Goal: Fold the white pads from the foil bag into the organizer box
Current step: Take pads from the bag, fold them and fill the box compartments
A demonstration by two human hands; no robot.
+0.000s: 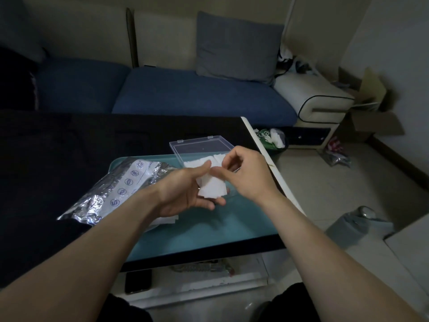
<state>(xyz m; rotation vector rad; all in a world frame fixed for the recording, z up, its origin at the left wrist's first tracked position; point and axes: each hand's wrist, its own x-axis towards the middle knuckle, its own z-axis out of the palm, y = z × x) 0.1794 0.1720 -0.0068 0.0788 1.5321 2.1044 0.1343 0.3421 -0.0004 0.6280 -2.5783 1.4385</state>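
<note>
Both bare forearms reach forward from the lower corners and converge at centre. The left hand point(185, 194) is turned palm-up, fingers loosely curled beneath a white pad point(212, 187), thumb pressed on its upper edge. The right hand point(243, 173) is palm-down, wrist slightly raised, thumb and forefinger pinching the same pad's top, remaining fingers curled. The two thumbs nearly touch.
</note>
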